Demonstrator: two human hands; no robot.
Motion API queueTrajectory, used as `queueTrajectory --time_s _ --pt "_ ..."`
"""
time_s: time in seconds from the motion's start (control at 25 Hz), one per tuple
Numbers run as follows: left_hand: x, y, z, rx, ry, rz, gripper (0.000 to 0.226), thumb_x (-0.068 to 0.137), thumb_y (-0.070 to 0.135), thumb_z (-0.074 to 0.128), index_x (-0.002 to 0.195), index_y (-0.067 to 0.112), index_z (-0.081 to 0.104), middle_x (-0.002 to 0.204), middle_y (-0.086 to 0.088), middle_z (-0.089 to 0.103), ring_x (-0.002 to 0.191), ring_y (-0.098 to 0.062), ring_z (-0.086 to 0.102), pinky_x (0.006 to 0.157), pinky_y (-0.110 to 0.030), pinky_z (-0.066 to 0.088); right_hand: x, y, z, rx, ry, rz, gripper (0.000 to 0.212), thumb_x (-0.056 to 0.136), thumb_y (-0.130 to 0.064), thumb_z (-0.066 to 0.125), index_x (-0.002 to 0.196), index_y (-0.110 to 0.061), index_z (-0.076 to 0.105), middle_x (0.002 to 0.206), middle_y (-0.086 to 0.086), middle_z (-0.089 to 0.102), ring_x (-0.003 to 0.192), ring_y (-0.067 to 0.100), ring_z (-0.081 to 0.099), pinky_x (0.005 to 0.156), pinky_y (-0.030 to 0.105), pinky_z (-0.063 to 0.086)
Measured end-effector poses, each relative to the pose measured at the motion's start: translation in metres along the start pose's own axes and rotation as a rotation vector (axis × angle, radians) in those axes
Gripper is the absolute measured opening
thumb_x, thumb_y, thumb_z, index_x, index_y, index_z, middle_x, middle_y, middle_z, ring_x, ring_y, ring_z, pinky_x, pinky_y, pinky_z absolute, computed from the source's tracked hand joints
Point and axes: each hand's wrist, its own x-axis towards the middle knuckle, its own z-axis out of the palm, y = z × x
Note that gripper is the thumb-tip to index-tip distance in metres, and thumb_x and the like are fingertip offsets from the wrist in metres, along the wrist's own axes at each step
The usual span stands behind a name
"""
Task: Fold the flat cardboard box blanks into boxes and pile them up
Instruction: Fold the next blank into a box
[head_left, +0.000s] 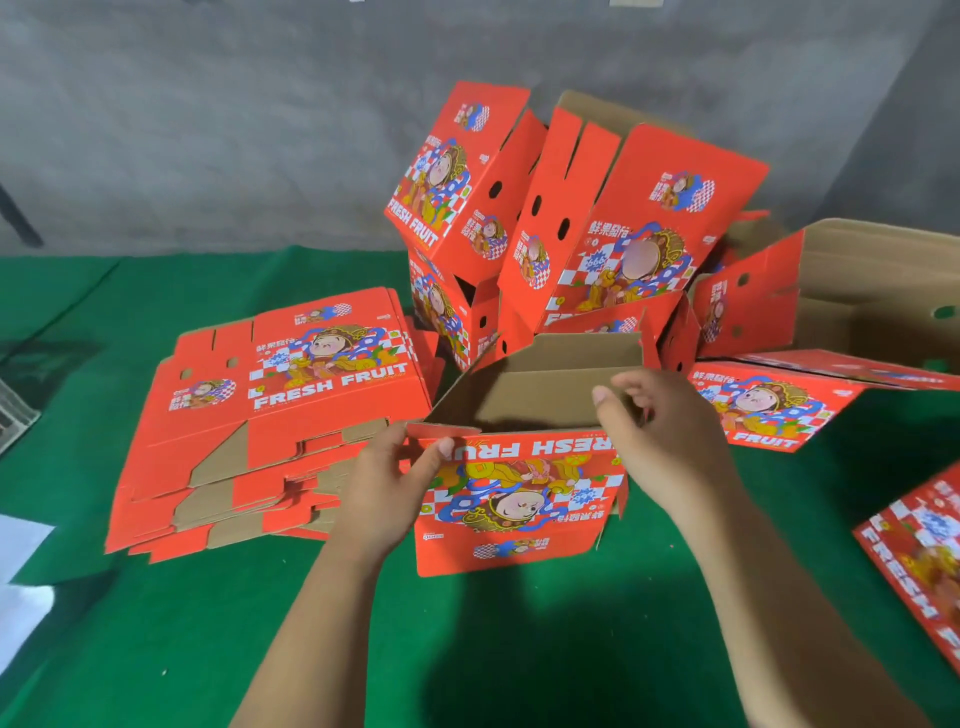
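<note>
Left hand (387, 480) pinches the near-left corner of the half-opened red printed cardboard box (519, 499); right hand (660, 426) fingers curl over its near-right rim. Risk: uneven pull may collapse it toward the flat red cardboard blanks (270, 415) left of the box.

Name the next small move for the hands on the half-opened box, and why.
Probably fold the top flaps inward. The box stands opened, its brown inside showing; the left hand pinches the near-left flap, and the right hand grips the right rim. A pile waits behind.
</note>
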Motion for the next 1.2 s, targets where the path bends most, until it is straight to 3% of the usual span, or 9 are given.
queueTrajectory --time_s 0.12,0.28,0.44,0.52,0.6,0.76,0.92,1.08,1.2 --pt "0.003 -0.009 -0.004 -0.052 0.021 -0.082 0.009 0.098 0.031 0.069 0.106 0.030 0.072 0.105 0.015 0.074 0.099 -0.011 0.072 0.087 -0.051 0.060 0.008 0.006 -0.014 0.117 -0.070 -0.023 0.021 0.091 -0.050 0.060 0.094 -0.035 0.074 0.091 -0.018 0.074 0.088 -0.002 0.067 0.077 0.018 0.047" --pt "0.007 -0.015 -0.014 0.083 0.020 -0.074 0.010 0.100 0.031 0.067 0.091 0.035 0.069 0.099 0.012 0.069 0.081 -0.007 0.069 0.075 -0.038 0.060 0.018 0.019 -0.020 0.521 -0.267 0.214 0.032 0.092 -0.050 0.062 0.102 -0.025 0.080 0.102 -0.007 0.080 0.095 0.011 0.075 0.099 0.040 0.051" --pt "0.015 -0.011 -0.007 0.250 -0.006 -0.044 0.007 0.097 0.038 0.066 0.098 0.031 0.067 0.106 -0.002 0.057 0.097 -0.018 0.059 0.088 -0.043 0.053 0.012 0.024 -0.014 0.548 -0.426 0.213 0.052 0.075 -0.069 0.060 0.111 -0.035 0.076 0.108 -0.022 0.076 0.107 -0.004 0.068 0.088 0.014 0.047" --pt "0.019 -0.010 -0.007 0.261 -0.018 -0.088 0.014 0.098 0.040 0.065 0.103 0.028 0.067 0.108 -0.002 0.054 0.105 -0.024 0.058 0.095 -0.049 0.051 0.013 0.021 -0.017 0.455 -0.430 0.211 0.039 0.077 -0.072 0.055 0.104 -0.051 0.073 0.102 -0.036 0.071 0.111 -0.009 0.062 0.085 0.011 0.041" --pt "0.018 -0.007 -0.007 0.230 -0.024 -0.103 0.016 0.098 0.042 0.064 0.105 0.027 0.066 0.109 0.001 0.052 0.107 -0.024 0.058 0.096 -0.050 0.052 0.016 0.027 -0.017 0.233 -0.392 0.175 0.040 0.074 -0.083 0.047 0.102 -0.064 0.068 0.108 -0.034 0.068 0.120 -0.003 0.057 0.104 0.027 0.036" --pt "0.019 -0.010 -0.017 0.366 -0.035 -0.028 0.018 0.098 0.044 0.062 0.102 0.027 0.067 0.108 0.003 0.053 0.107 -0.023 0.053 0.094 -0.046 0.045 0.017 0.050 -0.014 -0.418 -0.376 0.106 0.096 0.064 -0.106 0.006 0.125 -0.056 0.060 0.127 -0.007 0.064 0.140 0.019 0.035 0.109 0.042 0.013" --pt "0.021 -0.002 -0.033 0.533 -0.149 0.014 0.015 0.094 0.052 0.063 0.090 0.038 0.061 0.107 0.008 0.054 0.105 -0.026 0.048 0.090 -0.040 0.033 0.013 0.059 -0.011 -0.078 -0.292 0.085 0.092 0.071 -0.103 0.025 0.118 -0.036 0.068 0.110 -0.014 0.071 0.112 0.016 0.063 0.092 0.037 0.042" --pt "0.027 0.015 -0.039 0.227 -0.295 -0.025 0.035 0.075 0.071 0.062 0.082 0.041 0.078 0.120 0.009 0.061 0.123 -0.026 0.049 0.108 -0.049 0.038 -0.003 0.059 0.010 0.021 -0.087 0.104 0.070 0.083 -0.088 0.030 0.097 -0.029 0.063 0.083 -0.012 0.068 0.084 0.020 0.065 0.072 0.033 0.043" --pt "0.025 0.031 -0.037 0.143 -0.478 -0.042 0.049 0.074 0.078 0.057 0.110 0.049 0.073 0.134 0.022 0.050 0.123 0.013 0.036 0.103 -0.009 0.027 -0.004 0.063 0.005 0.122 0.061 0.072 0.050 0.082 -0.077 0.045 0.078 -0.030 0.061 0.065 -0.008 0.063 0.065 0.016 0.059 0.059 0.029 0.042"
